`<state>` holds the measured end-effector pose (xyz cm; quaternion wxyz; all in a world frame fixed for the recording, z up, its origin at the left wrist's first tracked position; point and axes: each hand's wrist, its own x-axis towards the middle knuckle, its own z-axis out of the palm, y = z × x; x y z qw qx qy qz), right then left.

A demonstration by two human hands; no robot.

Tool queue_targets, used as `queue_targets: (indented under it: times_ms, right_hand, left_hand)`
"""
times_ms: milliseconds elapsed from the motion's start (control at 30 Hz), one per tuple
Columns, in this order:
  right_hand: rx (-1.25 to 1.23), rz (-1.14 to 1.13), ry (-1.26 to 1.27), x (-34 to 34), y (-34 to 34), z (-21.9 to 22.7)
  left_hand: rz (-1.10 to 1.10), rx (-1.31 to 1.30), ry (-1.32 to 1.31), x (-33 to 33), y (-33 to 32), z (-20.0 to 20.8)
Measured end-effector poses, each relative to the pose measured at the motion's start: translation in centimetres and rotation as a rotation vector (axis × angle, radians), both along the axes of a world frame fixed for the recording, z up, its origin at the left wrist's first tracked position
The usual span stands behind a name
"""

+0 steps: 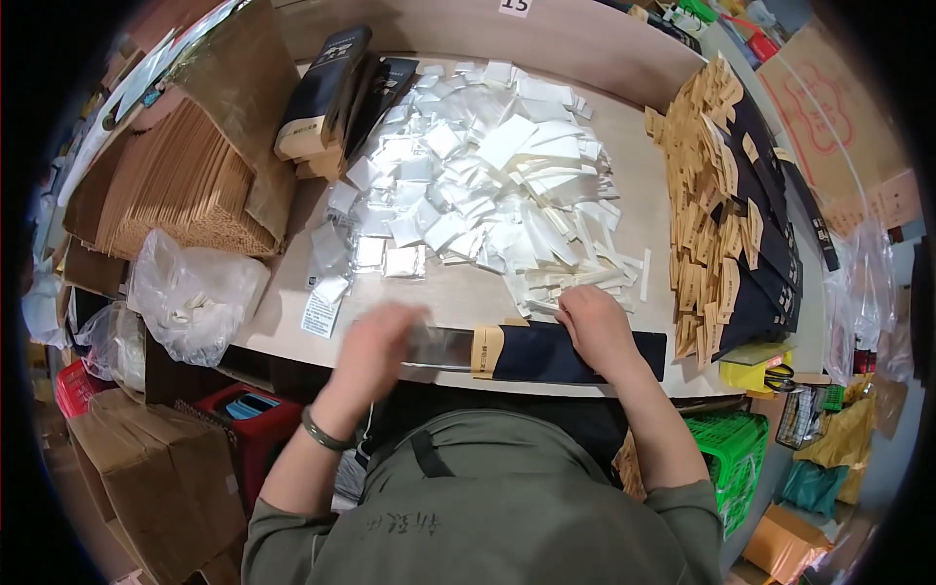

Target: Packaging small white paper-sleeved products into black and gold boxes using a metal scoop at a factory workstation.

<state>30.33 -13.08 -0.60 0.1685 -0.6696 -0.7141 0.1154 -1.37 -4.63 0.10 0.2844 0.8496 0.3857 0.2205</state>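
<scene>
A long dark navy paper sleeve with a tan end lies along the table's front edge. My right hand rests on its upper edge with fingers curled in, close to loose white strips. To the left of the tan end is a see-through, greyish piece, partly blurred; whether it goes into the sleeve I cannot tell. My left hand is beside that piece, its fingers smeared by motion. Beyond both hands spreads a heap of small white packets and flat white pieces.
At right lies a pile of navy sleeves with tan ends. More navy sleeves stand back left, beside a carton of brown cardboard pieces. A clear plastic bag hangs at the left edge. Black-handled scissors are at front right.
</scene>
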Motion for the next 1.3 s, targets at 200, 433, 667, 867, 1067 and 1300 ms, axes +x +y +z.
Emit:
queue_targets:
  times_ms: [200, 433, 667, 867, 1067, 1300]
  right_hand:
    - [0.204, 0.080, -0.056, 0.4, -1.0, -0.5]
    - [0.107, -0.198, 0.264, 0.2, 2.2, 3.7]
    - [-0.154, -0.487, -0.099, 0.6, 8.2, -0.9]
    - [-0.085, -0.431, -0.057, 0.9, 7.8, 0.9]
    - [0.172, 0.245, 0.217, -9.4, 6.3, 3.2]
    - [0.037, 0.439, -0.002, -13.7, 4.7, 1.2]
  left_hand:
    - [0.027, 0.175, -0.021, 0.1, -1.8, -1.1]
    - [0.513, 0.764, 0.103, -13.3, 12.9, 10.0]
    - [0.582, 0.407, 0.462, -19.4, 21.9, 10.3]
    - [0.575, 0.426, 0.559, -16.8, 20.5, 11.6]
    - [0.549, 0.508, 0.546, -16.7, 22.6, 10.9]
    - [0.608, 0.823, 0.441, -19.0, 18.1, 11.9]
